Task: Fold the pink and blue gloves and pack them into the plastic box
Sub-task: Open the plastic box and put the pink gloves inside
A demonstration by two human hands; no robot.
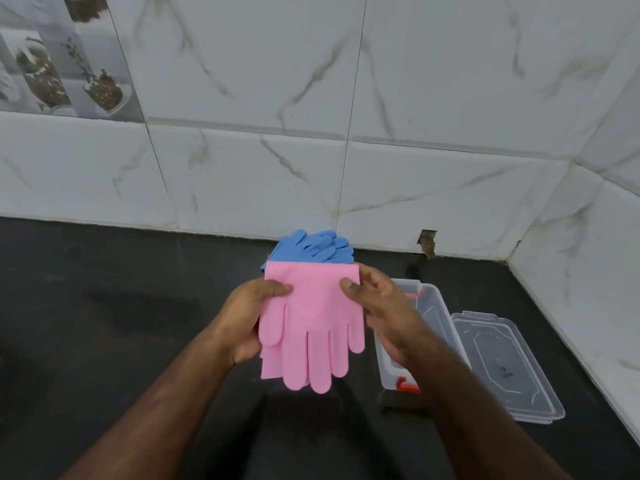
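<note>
The left hand (249,317) and the right hand (384,313) both held the pink gloves (311,323) up over the dark bench (121,323). Each thumb pressed on the front of the gloves and the other fingers curled behind, so both hands were gripping. The pink gloves looked folded over at the top, and their fingers hung down toward the person. The blue gloves (315,247) lay behind them near the wall; whether they touched the pink ones could not be told. The plastic box (433,306) stood open on the bench just to the right, partly hidden by the right hand. Its clear lid (509,368) lay beside it, farther right.

The step seemed to be folding the pink gloves small. To do it well, the edges should line up neatly. The hanging fingers should be tucked up so nothing sticks out. The fold should be pressed flat and held tight, because rubbery gloves may spring open. Then the bundle should fit the long, thin box.
</note>
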